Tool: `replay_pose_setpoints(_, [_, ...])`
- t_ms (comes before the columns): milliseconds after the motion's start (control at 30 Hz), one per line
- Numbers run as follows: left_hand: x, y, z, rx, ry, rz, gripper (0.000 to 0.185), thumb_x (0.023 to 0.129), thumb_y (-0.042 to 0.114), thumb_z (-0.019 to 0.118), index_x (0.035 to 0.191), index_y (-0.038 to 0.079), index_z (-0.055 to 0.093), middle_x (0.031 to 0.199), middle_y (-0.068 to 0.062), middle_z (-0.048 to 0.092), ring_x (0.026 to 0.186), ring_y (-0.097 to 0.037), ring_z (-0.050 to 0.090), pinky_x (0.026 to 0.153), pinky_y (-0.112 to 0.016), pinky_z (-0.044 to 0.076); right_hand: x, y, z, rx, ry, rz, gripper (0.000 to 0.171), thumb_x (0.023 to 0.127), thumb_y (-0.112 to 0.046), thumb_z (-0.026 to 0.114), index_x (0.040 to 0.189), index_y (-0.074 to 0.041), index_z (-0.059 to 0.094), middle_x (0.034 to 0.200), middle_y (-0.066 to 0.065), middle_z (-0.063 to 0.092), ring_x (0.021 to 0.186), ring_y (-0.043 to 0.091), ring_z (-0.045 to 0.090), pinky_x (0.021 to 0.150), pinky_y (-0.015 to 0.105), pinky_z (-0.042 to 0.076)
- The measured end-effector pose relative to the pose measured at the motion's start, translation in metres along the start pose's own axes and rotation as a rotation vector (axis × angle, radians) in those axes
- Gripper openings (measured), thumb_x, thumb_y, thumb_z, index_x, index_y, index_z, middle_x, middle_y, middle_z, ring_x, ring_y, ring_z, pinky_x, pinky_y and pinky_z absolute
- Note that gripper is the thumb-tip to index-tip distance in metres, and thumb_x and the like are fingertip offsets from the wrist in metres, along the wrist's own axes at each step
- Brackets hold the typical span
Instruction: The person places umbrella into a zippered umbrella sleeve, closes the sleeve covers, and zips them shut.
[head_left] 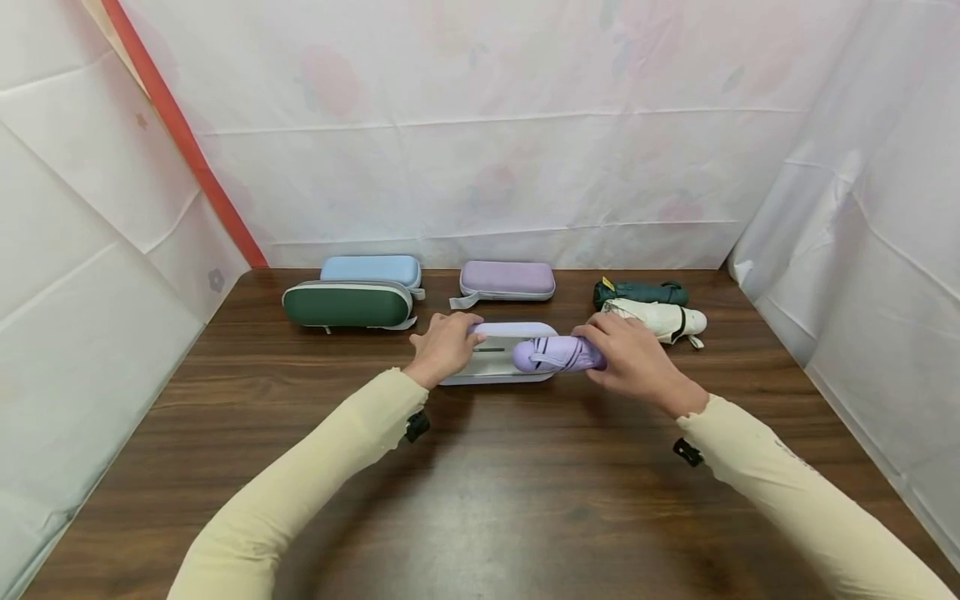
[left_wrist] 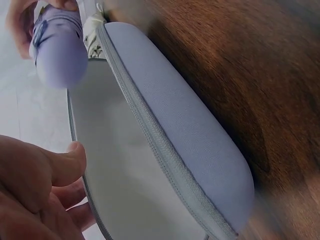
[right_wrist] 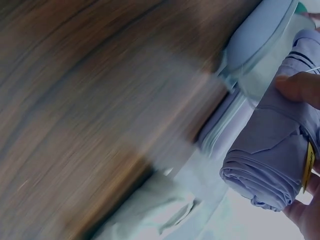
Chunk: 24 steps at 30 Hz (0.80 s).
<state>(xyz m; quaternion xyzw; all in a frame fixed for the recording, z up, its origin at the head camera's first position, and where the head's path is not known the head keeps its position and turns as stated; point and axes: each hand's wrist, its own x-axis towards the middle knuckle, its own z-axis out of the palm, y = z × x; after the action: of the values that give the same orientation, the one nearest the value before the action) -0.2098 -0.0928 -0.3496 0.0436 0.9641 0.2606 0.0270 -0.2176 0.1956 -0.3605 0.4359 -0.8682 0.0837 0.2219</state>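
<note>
An unzipped lavender umbrella case (head_left: 498,379) lies on the table with its pale grey lining exposed. At its left end my left hand (head_left: 442,348) pinches the edge of the raised lid, thumb (left_wrist: 70,164) on the inner side and fingers behind. My right hand (head_left: 633,357) grips a folded lavender umbrella (head_left: 562,354) by its right part, holding it above the case's right end. The rounded handle end points left, toward the left hand. In the right wrist view, the gathered fabric end and a small yellow tag (right_wrist: 308,167) show beside the palm.
Behind the left hand lie a dark green case (head_left: 348,305) and a light blue case (head_left: 371,268). A purple case (head_left: 507,279) sits at the back middle. Past the right hand are a dark green folded umbrella (head_left: 641,292) and a cream one (head_left: 667,320). White sheeting (head_left: 480,167) borders the table.
</note>
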Motion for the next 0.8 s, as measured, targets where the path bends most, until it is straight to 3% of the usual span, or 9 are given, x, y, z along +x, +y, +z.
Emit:
replay_pose_setpoints(400, [0.007,0.008,0.004,-0.008,0.0,-0.013,0.035,0.097,0.03,0.055,0.128,0.016,0.062,0.132,-0.002,0.057,0.123,-0.03,0.042,0.092,-0.073,0.022,0.032,-0.024,0.021,-0.086,0.002,-0.034,0.054,0.064,-0.023,0.084,0.11,-0.005,0.063,0.096,0.008,0.056,0.086,0.025,0.053,0.067,0.039,0.044])
replay_pose_setpoints(633, [0.01,0.012,0.007,0.024,0.004,-0.013,0.031,0.097,0.031,0.055,0.124,0.018,0.065,0.129,-0.001,0.059,0.119,-0.031,0.046,0.09,-0.068,0.028,0.046,-0.036,0.029,-0.159,-0.028,-0.056,0.054,0.065,-0.026,0.085,0.111,-0.006,0.065,0.095,0.008,0.057,0.087,0.025,0.052,0.068,0.037,0.044])
replay_pose_setpoints(800, [0.011,0.012,0.007,0.041,0.009,-0.007,0.031,0.097,0.03,0.054,0.124,0.019,0.065,0.13,-0.001,0.058,0.118,-0.032,0.047,0.089,-0.065,0.032,0.052,-0.041,0.032,-0.145,-0.054,-0.057,0.053,0.068,-0.026,0.084,0.114,-0.006,0.065,0.096,0.007,0.057,0.087,0.024,0.052,0.069,0.036,0.044])
